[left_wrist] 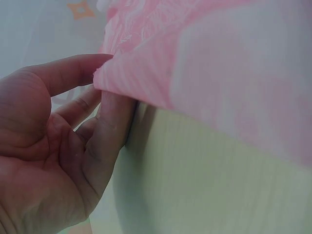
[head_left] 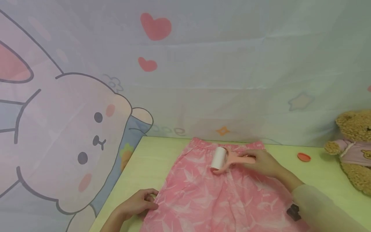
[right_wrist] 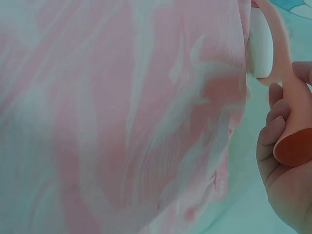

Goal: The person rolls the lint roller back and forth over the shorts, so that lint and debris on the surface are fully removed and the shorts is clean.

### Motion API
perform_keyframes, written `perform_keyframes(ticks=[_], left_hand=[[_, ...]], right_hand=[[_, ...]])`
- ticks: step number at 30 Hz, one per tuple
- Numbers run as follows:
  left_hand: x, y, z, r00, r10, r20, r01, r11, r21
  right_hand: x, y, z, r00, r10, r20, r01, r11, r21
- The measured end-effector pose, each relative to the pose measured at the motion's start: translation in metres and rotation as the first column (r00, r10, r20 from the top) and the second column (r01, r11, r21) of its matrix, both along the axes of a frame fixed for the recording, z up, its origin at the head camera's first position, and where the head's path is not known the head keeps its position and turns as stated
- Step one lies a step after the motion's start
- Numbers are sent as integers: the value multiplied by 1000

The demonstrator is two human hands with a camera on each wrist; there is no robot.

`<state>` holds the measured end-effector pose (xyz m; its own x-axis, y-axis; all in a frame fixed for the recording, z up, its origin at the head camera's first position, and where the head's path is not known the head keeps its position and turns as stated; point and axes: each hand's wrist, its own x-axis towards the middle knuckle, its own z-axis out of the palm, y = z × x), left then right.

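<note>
Pink pants [head_left: 191, 190] with a white leaf print lie spread on the pale yellow table, waistband at the far side. My right hand [head_left: 262, 162] grips the peach handle of a lint roller [head_left: 218, 158]. Its white roll rests on the pants just below the waistband. In the right wrist view, fingers [right_wrist: 274, 129] curl round the handle of the same roller [right_wrist: 263, 44], whose end is orange. My left hand [head_left: 137, 203] pinches the left edge of the pants; the left wrist view has the fabric [left_wrist: 141, 70] between thumb and finger, slightly lifted off the table.
A small orange-red oval piece [head_left: 304, 157] lies on the table [head_left: 150, 161] right of the pants. A teddy bear [head_left: 355, 151] in a pink top sits at the far right. Behind the table hangs a cloth backdrop [head_left: 217, 80] printed with a rabbit and hearts.
</note>
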<state>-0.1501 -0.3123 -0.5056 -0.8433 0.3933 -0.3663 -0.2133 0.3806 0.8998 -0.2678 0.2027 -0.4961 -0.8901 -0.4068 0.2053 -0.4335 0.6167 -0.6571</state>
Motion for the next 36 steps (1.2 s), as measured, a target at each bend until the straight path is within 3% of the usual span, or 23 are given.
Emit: perform_keyframes(ticks=[13,22,36], left_hand=[[3,3,4,1000,15,-14,-15,1000,-28],[3,4,7,1000,11,-16,-11,999,-33],[3,3,7,1000,11,-25,-13,999,-44]], right_hand=[[-9,-36,0,997,14,71,-11,999,-39],[-17,-67,-3,1000,-9,30,10,1000,-26],[-21,-110,5,991,-27,129,26,1000,8]])
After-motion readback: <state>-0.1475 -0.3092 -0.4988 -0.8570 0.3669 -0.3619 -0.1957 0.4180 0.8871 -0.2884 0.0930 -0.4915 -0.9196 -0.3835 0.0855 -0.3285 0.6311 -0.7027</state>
